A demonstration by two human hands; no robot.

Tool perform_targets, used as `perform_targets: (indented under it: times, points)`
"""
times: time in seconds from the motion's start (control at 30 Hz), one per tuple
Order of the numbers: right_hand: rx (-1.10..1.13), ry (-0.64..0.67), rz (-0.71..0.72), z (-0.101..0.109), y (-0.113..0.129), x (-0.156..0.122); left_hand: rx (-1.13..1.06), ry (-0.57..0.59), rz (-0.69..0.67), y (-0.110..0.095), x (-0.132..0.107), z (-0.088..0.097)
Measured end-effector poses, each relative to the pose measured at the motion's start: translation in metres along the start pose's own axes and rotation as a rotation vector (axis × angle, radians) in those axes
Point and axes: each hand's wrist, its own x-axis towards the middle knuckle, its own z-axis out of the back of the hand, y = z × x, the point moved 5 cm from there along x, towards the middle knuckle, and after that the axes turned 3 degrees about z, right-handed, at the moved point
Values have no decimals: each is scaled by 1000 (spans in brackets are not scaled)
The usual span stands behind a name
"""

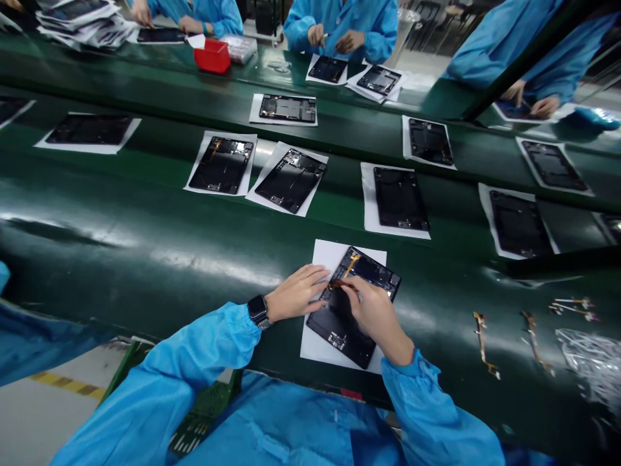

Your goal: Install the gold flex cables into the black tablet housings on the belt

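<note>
An opened black tablet housing [339, 317] lies tilted on a white sheet [313, 346] in front of me. Inside its upper part an orange flex cable [350, 264] shows. My left hand [298, 292], below a black watch, rests flat with fingers stretched out at the tablet's left edge. Over the middle of the tablet my right hand [372, 310] is pinched around a thin reddish-brown piece [341, 283], its tip at the left edge near the left fingertips. Whether that piece is a tool or a part, I cannot tell.
Loose flex cables [480, 343] and a heap of clear plastic [589, 362] lie to the right on the green bench [145, 259]. Further tablet housings [400, 200] on white sheets line the belt. Across stand co-workers in blue, a red bin [212, 57] and stacked sheets [85, 26].
</note>
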Motion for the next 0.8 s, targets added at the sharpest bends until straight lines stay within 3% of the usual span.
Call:
perform_targets:
  times: [0.1, 0.27, 0.57, 0.8]
  points:
    - [73, -62, 6, -2, -5, -5, -3, -7, -2, 0, 0, 1]
    - [49, -34, 15, -10, -4, -5, -16, 4, 8, 1, 1, 0]
    - [-348, 190, -7, -8, 26, 22, -31, 22, 22, 2, 1, -1]
    - [-275, 178, -42, 5, 15, 16, -38, 17, 36, 3, -1, -1]
